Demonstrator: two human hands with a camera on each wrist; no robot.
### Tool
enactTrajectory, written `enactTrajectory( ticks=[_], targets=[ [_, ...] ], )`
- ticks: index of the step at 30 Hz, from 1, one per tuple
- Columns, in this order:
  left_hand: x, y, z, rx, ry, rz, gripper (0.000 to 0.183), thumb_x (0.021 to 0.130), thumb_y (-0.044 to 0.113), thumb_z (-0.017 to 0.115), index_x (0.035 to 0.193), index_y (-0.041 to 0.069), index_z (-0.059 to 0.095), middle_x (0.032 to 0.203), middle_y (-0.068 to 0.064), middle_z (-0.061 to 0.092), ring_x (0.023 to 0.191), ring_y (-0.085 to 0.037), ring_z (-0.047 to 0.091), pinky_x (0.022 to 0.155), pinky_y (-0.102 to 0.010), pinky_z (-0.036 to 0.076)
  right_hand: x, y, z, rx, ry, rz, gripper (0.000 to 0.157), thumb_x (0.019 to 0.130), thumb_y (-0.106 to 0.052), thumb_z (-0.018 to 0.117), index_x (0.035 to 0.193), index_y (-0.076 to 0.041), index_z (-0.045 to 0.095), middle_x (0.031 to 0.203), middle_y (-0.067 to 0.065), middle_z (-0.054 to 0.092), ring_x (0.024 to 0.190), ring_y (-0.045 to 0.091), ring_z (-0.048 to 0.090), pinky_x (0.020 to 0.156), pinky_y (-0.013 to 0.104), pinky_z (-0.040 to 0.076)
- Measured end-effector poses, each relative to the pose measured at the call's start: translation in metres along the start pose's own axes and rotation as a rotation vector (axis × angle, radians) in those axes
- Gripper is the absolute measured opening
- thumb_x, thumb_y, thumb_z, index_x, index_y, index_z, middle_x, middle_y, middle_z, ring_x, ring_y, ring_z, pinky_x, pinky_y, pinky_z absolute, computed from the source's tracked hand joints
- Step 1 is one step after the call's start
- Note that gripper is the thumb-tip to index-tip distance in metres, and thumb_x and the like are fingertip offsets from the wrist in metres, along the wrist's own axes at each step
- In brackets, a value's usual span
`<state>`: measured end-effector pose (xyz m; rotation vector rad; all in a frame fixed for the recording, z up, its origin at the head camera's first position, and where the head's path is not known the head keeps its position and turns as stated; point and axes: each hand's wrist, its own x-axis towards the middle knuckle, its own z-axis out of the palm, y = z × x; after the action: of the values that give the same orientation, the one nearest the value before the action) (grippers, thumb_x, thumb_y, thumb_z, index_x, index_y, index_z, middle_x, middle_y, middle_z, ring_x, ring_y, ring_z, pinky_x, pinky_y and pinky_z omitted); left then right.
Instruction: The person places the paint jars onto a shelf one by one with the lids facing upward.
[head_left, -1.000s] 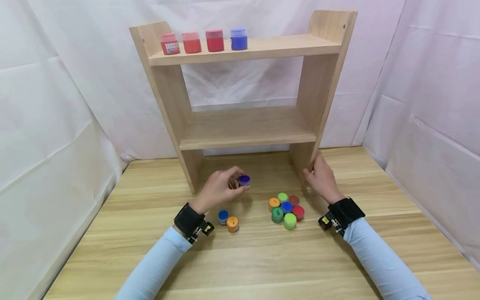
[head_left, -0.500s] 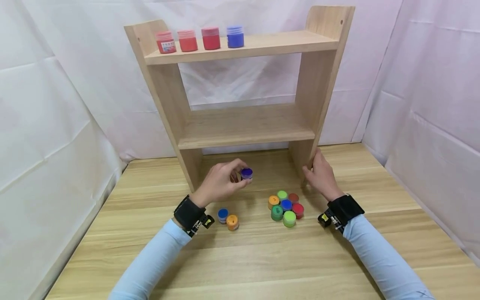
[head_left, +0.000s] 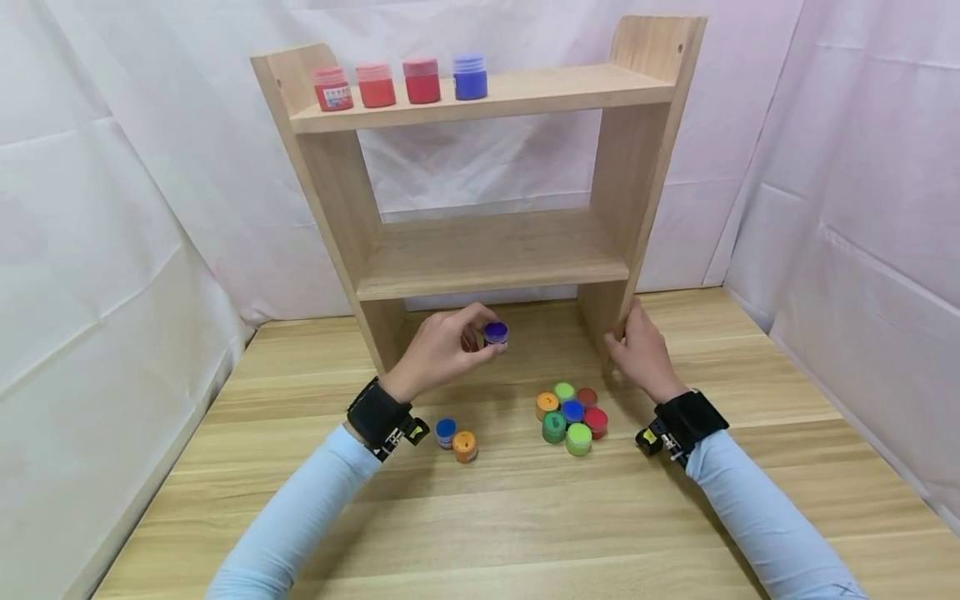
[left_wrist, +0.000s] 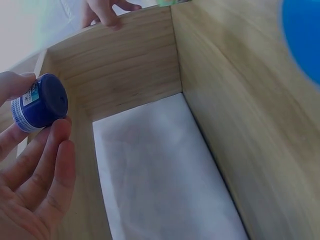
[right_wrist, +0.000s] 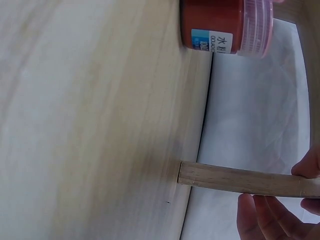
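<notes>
At the centre of the head frame, the left hand (head_left: pixel 441 348) pinches a small round dark violet-blue plastic jar (head_left: pixel 496 335) between thumb and fingers, below the middle board (head_left: pixel 495 250) of a pale wooden shelf unit (head_left: pixel 322 192). Right of centre, the right hand (head_left: pixel 643 357) grips the edge of the unit's right side panel (head_left: pixel 637 192), thumb on one face, fingers on the other. The hands are well apart. Upper left: three reddish jars (head_left: pixel 377 87) and one blue jar (head_left: pixel 470 79) stand in a row on the top board (head_left: pixel 555 90). Below centre on the tabletop (head_left: pixel 525 525): one blue-lidded jar (head_left: pixel 446 431) just beside one orange jar (head_left: pixel 465 447); to their right, seven mixed-colour jars (head_left: pixel 572 411) clustered closely.
</notes>
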<state>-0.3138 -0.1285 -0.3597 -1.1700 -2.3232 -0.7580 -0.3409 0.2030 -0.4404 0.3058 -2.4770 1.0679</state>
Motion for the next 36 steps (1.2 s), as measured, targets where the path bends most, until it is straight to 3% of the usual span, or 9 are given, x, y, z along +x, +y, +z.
enactTrajectory(
  ticks=[10, 27, 32, 36],
  targets=[
    [0.015, 0.009, -0.014, 0.011, 0.012, 0.038, 0.033, 0.085, 0.037, 0.068, 0.108, 0.015, 0.062, 0.080, 0.007, 0.061, 0.060, 0.001, 0.052, 0.053, -0.019, 0.042, -0.001, 0.001, -0.001, -0.006, -0.003, -0.009, 0.066, 0.087, -0.007, 0.057, 0.143, 0.002, 0.024, 0.133, 0.026, 0.042, 0.114, 0.038, 0.049, 0.079, 0.051, 0.047],
    [0.049, 0.014, -0.039, -0.139, 0.022, -0.030, 0.036, 0.083, 0.038, 0.070, 0.109, 0.014, 0.062, 0.085, 0.007, 0.061, 0.064, -0.004, 0.057, 0.054, -0.023, 0.047, -0.001, -0.002, 0.000, 0.011, -0.018, -0.001, 0.067, 0.088, -0.007, 0.058, 0.145, 0.002, 0.023, 0.134, 0.026, 0.041, 0.115, 0.039, 0.048, 0.077, 0.051, 0.048],
    [0.063, 0.014, -0.048, -0.172, 0.029, -0.020, 0.037, 0.082, 0.037, 0.071, 0.109, 0.013, 0.063, 0.085, 0.006, 0.062, 0.064, -0.006, 0.059, 0.056, -0.025, 0.048, -0.001, -0.002, -0.001, 0.015, -0.017, -0.001, 0.067, 0.088, -0.007, 0.057, 0.145, 0.000, 0.022, 0.136, 0.025, 0.040, 0.116, 0.039, 0.047, 0.079, 0.051, 0.047],
    [0.076, 0.016, -0.057, -0.200, 0.042, -0.050, 0.036, 0.082, 0.036, 0.072, 0.109, 0.014, 0.063, 0.086, 0.006, 0.063, 0.066, -0.007, 0.060, 0.058, -0.026, 0.048, -0.001, 0.000, -0.001, 0.007, -0.011, 0.003, 0.068, 0.088, -0.007, 0.057, 0.146, 0.000, 0.022, 0.135, 0.026, 0.040, 0.116, 0.040, 0.047, 0.079, 0.052, 0.047]
  ],
)
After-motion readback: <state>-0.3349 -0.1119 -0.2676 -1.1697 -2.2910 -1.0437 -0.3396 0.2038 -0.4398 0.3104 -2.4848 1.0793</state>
